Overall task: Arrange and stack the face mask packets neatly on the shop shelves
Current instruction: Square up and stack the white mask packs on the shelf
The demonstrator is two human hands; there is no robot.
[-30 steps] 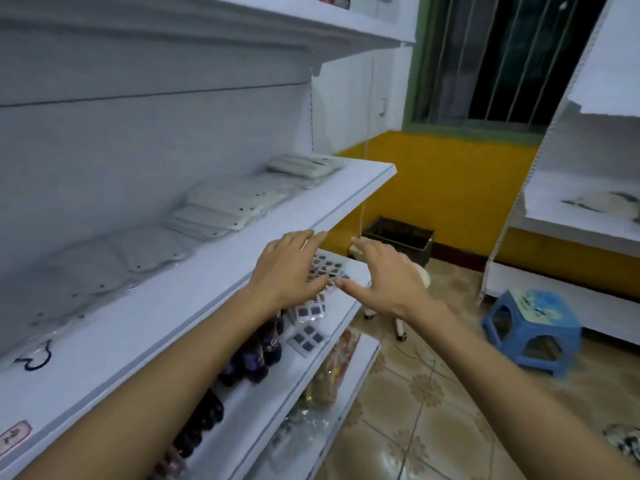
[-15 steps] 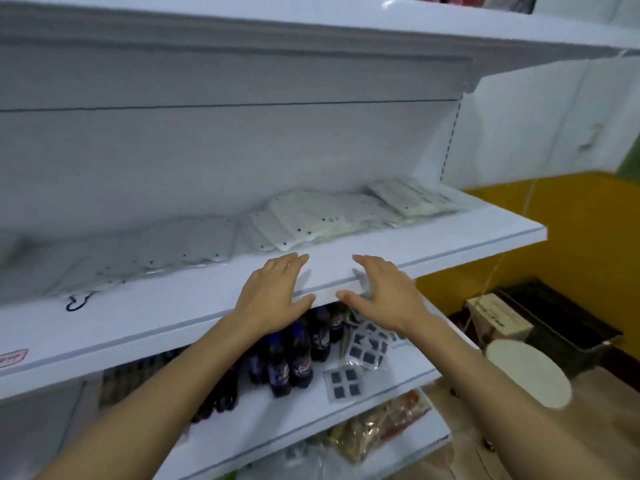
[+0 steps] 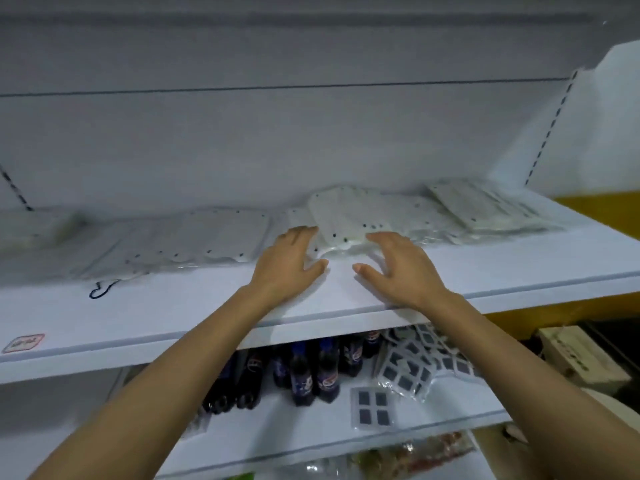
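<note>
Both hands are over the shelf [image 3: 485,271] with nothing in them; left hand [image 3: 289,261] has flat, relaxed fingers reaching the near edge of the middle pile of mask packets [image 3: 349,216]; right hand [image 3: 398,265] is spread with fingers slightly bent, tips at the front of that same pile, not gripping it; I can't tell if either is actually touching the plastic. The packets lie in loose overlapping heaps along the back of the shelf, another pile [image 3: 207,233] to the left and one more [image 3: 485,206] to the right. My guess: these weigh nothing, floppy and slick in that clear film, so they'll slide and fan out; best to cup the pile from both side edges and square it up, not pinch one corner
</note>
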